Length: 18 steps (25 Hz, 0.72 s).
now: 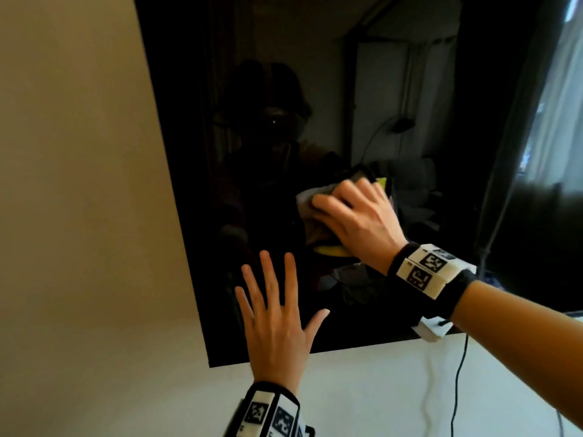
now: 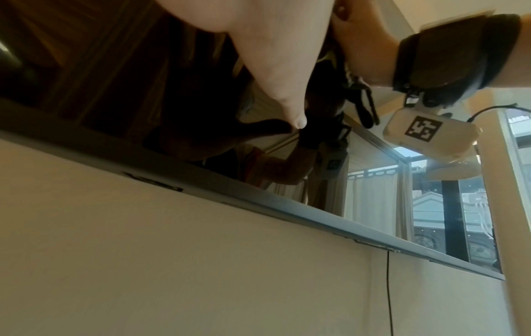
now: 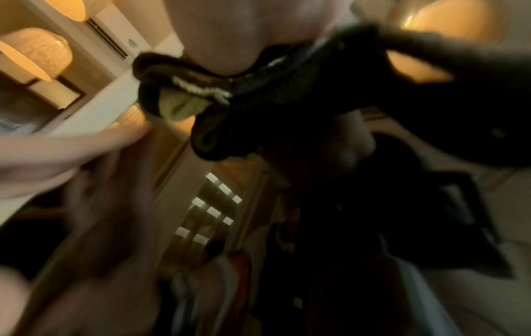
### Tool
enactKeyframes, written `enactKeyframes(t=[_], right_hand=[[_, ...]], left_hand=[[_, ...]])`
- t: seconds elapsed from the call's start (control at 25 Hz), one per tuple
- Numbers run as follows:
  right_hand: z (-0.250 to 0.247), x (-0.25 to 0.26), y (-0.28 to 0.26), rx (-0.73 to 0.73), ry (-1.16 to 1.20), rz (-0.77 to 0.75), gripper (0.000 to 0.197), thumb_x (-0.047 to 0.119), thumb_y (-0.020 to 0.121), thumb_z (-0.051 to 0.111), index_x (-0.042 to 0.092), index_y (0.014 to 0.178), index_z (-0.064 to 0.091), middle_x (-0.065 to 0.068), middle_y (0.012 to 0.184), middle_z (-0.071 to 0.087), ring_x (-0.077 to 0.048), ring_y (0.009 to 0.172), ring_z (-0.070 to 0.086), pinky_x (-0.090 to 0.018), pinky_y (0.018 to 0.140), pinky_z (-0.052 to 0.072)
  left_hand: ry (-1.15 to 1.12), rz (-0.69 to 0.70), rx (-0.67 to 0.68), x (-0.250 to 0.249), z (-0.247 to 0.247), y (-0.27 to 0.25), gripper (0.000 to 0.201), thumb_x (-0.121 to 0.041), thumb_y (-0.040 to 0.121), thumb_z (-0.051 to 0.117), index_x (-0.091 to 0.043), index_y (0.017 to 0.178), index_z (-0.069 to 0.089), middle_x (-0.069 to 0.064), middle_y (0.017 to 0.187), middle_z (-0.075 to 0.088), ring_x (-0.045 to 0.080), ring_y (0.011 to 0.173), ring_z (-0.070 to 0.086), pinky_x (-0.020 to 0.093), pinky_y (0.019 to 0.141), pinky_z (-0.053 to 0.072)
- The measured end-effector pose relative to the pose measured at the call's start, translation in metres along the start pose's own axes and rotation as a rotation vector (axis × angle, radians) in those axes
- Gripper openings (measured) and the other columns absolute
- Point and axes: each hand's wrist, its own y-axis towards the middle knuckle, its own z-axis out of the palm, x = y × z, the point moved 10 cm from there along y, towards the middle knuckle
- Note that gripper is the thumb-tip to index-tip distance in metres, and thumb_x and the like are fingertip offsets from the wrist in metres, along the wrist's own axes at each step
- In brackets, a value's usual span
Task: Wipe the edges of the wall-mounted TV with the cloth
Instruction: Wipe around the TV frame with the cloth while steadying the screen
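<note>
The wall-mounted TV point(image 1: 315, 89) is a dark, glossy screen that mirrors the room. Its left edge runs diagonally down to the lower left corner, and its thin bottom edge point(image 2: 258, 200) shows from below in the left wrist view. My left hand point(image 1: 277, 320) lies flat on the screen near that corner with its fingers spread, holding nothing. My right hand point(image 1: 356, 216) presses a bunched grey and yellow cloth point(image 1: 303, 200) against the middle of the screen, fingers bent over it. In the right wrist view the cloth point(image 3: 258, 102) is wadded under my palm, dark and blurred.
A pale wall point(image 1: 79, 184) surrounds the TV on the left and below. A thin black cable point(image 1: 460, 373) hangs down the wall under the bottom edge, right of my left hand. The same cable point(image 2: 389, 295) shows in the left wrist view.
</note>
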Motion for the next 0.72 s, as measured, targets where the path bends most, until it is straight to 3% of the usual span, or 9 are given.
enactKeyframes(t=[0.12,0.16,0.28,0.32,0.44,0.48,0.6,0.64,0.72], right_hand=[[-0.02,-0.047,-0.007,-0.125,0.053,0.29,0.014,0.027,0.095,0.054,0.016,0.103,0.057,-0.014,0.081,0.054,-0.031,0.074,0.046,-0.042,0.064,0.039],[-0.016,-0.038,-0.014,-0.103,0.052,0.266,0.014,0.027,0.095,0.055,0.017,0.104,0.055,-0.014,0.08,0.054,-0.03,0.073,0.046,-0.041,0.064,0.038],[-0.004,-0.009,-0.03,0.058,0.006,-0.039,0.015,0.032,0.096,0.052,0.02,0.106,0.054,-0.011,0.08,0.053,-0.028,0.071,0.044,-0.039,0.062,0.033],[-0.009,-0.029,-0.027,0.044,0.012,0.013,0.017,0.034,0.097,0.049,0.02,0.106,0.054,-0.012,0.081,0.054,-0.029,0.072,0.045,-0.04,0.063,0.035],[-0.033,-0.084,-0.034,-0.155,0.071,0.405,0.016,0.031,0.096,0.05,0.018,0.104,0.055,-0.015,0.082,0.054,-0.031,0.076,0.046,-0.043,0.068,0.039],[-0.026,-0.07,-0.04,-0.127,0.052,0.358,0.014,0.029,0.095,0.052,0.018,0.104,0.054,-0.015,0.082,0.055,-0.03,0.075,0.046,-0.042,0.067,0.038],[-0.011,-0.032,-0.055,0.037,0.008,-0.01,0.013,0.029,0.095,0.056,0.02,0.104,0.057,-0.011,0.08,0.055,-0.028,0.071,0.045,-0.04,0.062,0.036],[-0.016,-0.049,-0.052,0.026,0.022,0.035,0.014,0.031,0.095,0.055,0.02,0.104,0.057,-0.012,0.079,0.055,-0.029,0.072,0.046,-0.041,0.062,0.037],[-0.035,-0.094,-0.057,-0.131,0.068,0.355,0.015,0.031,0.096,0.052,0.018,0.103,0.055,-0.015,0.081,0.054,-0.031,0.075,0.047,-0.044,0.068,0.041]], left_hand=[[0.034,-0.001,-0.006,-0.001,0.005,0.001,0.092,-0.071,0.082,0.038,-0.013,0.151,0.021,0.023,0.156,0.018,0.048,0.14,0.019,0.062,0.106,0.033],[0.041,0.006,-0.018,-0.001,0.005,0.001,0.091,-0.071,0.082,0.04,-0.013,0.151,0.023,0.024,0.155,0.02,0.049,0.139,0.021,0.062,0.106,0.034],[0.029,0.019,-0.046,-0.002,0.005,0.0,0.091,-0.07,0.083,0.044,-0.012,0.15,0.026,0.025,0.154,0.023,0.05,0.138,0.023,0.063,0.104,0.035],[0.029,0.02,-0.056,0.0,0.004,0.0,0.091,-0.07,0.083,0.045,-0.012,0.15,0.026,0.025,0.154,0.023,0.05,0.138,0.023,0.063,0.104,0.035],[0.038,0.018,-0.068,0.0,0.004,-0.001,0.092,-0.071,0.083,0.045,-0.012,0.15,0.025,0.024,0.155,0.021,0.049,0.139,0.021,0.063,0.104,0.035],[0.029,0.017,-0.076,0.0,0.003,-0.002,0.092,-0.071,0.082,0.047,-0.012,0.15,0.024,0.024,0.156,0.02,0.048,0.14,0.02,0.063,0.105,0.034],[-0.016,0.0,-0.095,-0.004,0.0,-0.003,0.094,-0.065,0.08,0.058,-0.012,0.151,0.023,0.023,0.157,0.016,0.049,0.141,0.015,0.064,0.107,0.031],[-0.038,-0.022,-0.098,-0.005,-0.001,-0.003,0.095,-0.061,0.079,0.061,-0.011,0.151,0.023,0.024,0.157,0.015,0.049,0.141,0.014,0.064,0.107,0.031],[-0.086,-0.074,-0.097,-0.014,-0.006,-0.002,0.097,-0.056,0.077,0.065,-0.007,0.15,0.024,0.025,0.157,0.012,0.051,0.141,0.011,0.064,0.107,0.031]])
